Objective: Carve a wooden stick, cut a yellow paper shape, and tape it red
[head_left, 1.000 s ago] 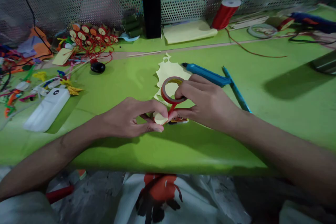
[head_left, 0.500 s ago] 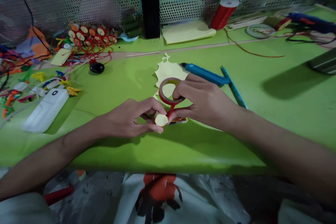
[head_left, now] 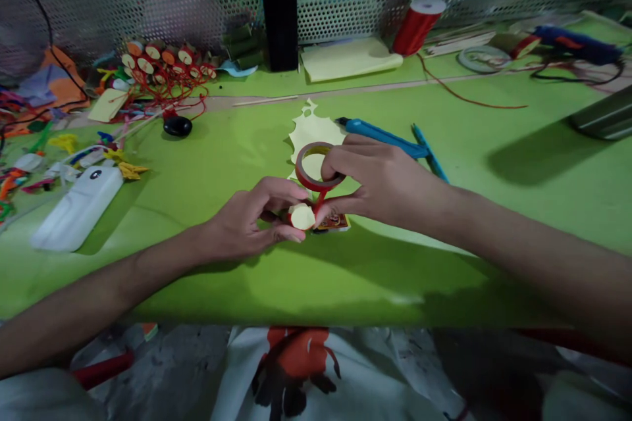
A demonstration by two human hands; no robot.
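Observation:
Between the thumb and fingers of my left hand (head_left: 251, 218) is a small roll (head_left: 302, 217) with a pale yellow round end facing me and red along its edge. My right hand (head_left: 380, 174) grips a roll of red tape (head_left: 299, 168), a finger through its ring. A short red strip runs from the tape down to the small roll, where my right thumb presses. Under the hands lies a small printed box (head_left: 336, 222), partly covered. Just behind them is a pale yellow paper sheet (head_left: 316, 128) with scalloped cut edges.
A blue utility knife (head_left: 382, 135) and a blue pen (head_left: 430, 154) lie right of the paper. A white power bank (head_left: 79, 210) sits left, near finished red-ended rolls (head_left: 158, 59). Behind stand a black phone (head_left: 280, 23) and a red spool (head_left: 419, 26). A glue gun (head_left: 577, 43) lies far right.
The small roll has turned slightly, and the left fingers have shifted around it. The tape roll stays close above it. More of the printed box shows; the whole view has shifted a little.

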